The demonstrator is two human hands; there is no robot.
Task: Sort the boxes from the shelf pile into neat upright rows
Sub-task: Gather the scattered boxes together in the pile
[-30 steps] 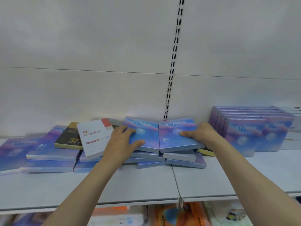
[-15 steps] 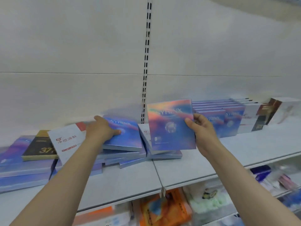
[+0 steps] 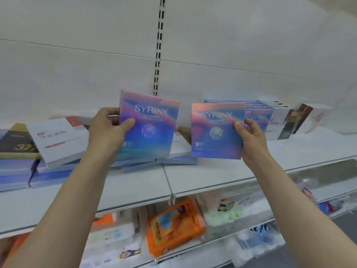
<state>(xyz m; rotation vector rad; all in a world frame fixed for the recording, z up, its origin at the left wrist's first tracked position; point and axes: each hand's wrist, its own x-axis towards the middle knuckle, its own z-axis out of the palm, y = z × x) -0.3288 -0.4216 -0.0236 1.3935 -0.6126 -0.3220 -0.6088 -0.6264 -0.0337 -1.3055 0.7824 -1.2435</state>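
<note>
My left fingers (image 3: 111, 115) wrap behind the left edge of a flat, square, glossy blue-and-pink cardboard box marked SYRINX (image 3: 148, 128), with the thumb pressed on its front face, so the left hand (image 3: 108, 130) pinches it upright above the heap of flat-lying boxes (image 3: 135, 165) on the white metal shelf (image 3: 212, 175). I judge the box light and stiff, its shiny face a little slippery, so an edge pinch near the middle of a side seems the right hold. The left forearm reaches up and forward from low left, wrist straight. Further right, my right hand (image 3: 251, 136) pinches a second matching SYRINX box (image 3: 216, 130) by its right edge, thumb on the front and fingers behind, also upright and clear of the shelf. Just behind it stands the upright row of like boxes (image 3: 258, 111), where I judge both belong. The right forearm rises from low right.
</note>
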